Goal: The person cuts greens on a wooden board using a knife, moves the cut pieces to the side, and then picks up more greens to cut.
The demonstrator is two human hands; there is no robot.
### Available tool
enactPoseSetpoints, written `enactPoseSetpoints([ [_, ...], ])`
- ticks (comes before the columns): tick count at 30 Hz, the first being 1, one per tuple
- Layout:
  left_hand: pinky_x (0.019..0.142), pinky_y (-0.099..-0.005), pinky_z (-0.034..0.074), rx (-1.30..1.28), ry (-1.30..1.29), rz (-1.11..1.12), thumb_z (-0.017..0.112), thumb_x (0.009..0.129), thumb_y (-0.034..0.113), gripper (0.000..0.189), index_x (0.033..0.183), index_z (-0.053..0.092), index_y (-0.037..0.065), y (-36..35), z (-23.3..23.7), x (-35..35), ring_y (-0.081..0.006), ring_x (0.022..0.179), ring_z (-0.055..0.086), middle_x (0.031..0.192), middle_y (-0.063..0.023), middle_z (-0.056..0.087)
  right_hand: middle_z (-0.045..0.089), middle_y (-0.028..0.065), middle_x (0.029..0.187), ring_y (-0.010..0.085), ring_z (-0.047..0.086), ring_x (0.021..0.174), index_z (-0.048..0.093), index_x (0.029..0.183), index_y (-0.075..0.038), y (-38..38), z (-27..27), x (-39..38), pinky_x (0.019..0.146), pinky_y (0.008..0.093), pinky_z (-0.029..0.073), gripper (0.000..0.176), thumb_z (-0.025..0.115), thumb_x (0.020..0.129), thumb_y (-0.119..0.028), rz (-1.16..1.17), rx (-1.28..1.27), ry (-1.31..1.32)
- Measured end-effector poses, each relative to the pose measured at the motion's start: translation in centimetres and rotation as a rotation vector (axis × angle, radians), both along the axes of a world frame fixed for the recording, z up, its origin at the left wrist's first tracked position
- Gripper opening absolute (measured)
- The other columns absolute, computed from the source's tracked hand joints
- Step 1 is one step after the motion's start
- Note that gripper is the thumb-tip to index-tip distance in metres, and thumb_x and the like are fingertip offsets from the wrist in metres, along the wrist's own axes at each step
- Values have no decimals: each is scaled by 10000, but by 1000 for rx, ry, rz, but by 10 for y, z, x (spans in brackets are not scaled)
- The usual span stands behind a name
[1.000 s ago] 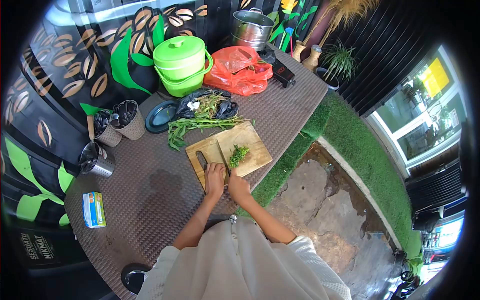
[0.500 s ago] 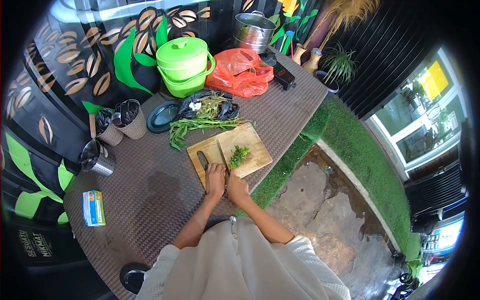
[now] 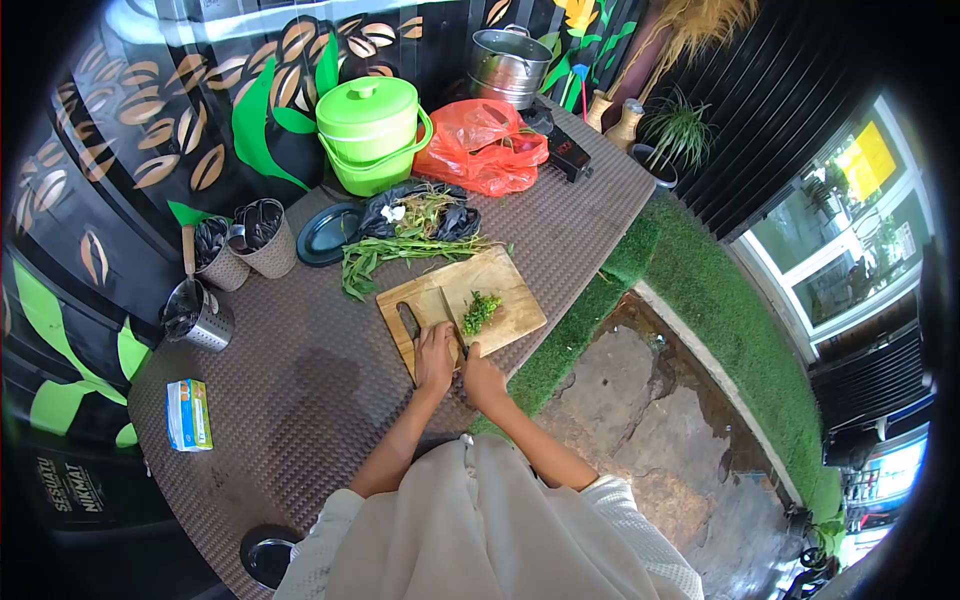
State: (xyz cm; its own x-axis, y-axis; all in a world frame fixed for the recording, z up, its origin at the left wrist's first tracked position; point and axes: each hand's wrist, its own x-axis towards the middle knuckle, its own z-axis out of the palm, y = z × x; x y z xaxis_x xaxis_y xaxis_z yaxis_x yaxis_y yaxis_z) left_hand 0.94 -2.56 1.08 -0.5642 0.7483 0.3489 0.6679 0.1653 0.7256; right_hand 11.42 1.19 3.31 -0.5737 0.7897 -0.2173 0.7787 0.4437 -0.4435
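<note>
A wooden cutting board (image 3: 515, 285) lies at an angle near the table's front edge. Chopped green leaves (image 3: 482, 312) are heaped on it, just right of the knife blade (image 3: 446, 303). My right hand (image 3: 485, 380) is closed round the knife's handle at the board's near edge. Over the board's lower left part rests my left hand (image 3: 435, 358), its fingers together beside the knife; anything under them is hidden. Long leafy green stems (image 3: 400, 252) lie behind the board, next to a black plastic bag (image 3: 458, 222).
Behind stand a green lidded bucket (image 3: 368, 135), a red plastic bag (image 3: 485, 150) and a metal pot (image 3: 508, 68). A dark plate (image 3: 325, 235) and cutlery holders (image 3: 268, 250) are at the left, with a tissue pack (image 3: 188, 415) nearer. The table edge (image 3: 570, 310) runs along the right.
The view has shifted slightly. My right hand has moved a little down and to the right with the knife. My left hand stays on the board.
</note>
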Motion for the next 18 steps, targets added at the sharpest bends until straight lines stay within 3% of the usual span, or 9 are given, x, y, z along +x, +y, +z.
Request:
enactPoseSetpoints([
  [7, 750, -439, 400, -39, -6, 0, 519, 875, 10, 100, 952, 473, 55, 0, -3, 0, -343, 873, 532, 880, -130, 562, 636, 290, 869, 450, 633, 827, 371, 1083, 25, 23, 3, -8, 709, 523, 506, 275, 452, 886, -149, 49, -19, 5],
  [18, 731, -433, 390, -57, 4, -21, 516, 848, -13, 106, 910, 451, 42, -1, -1, -2, -337, 843, 514, 825, -126, 534, 640, 278, 813, 429, 646, 753, 360, 1083, 51, 9, -10, -14, 654, 513, 514, 301, 442, 893, -168, 21, 53, 10],
])
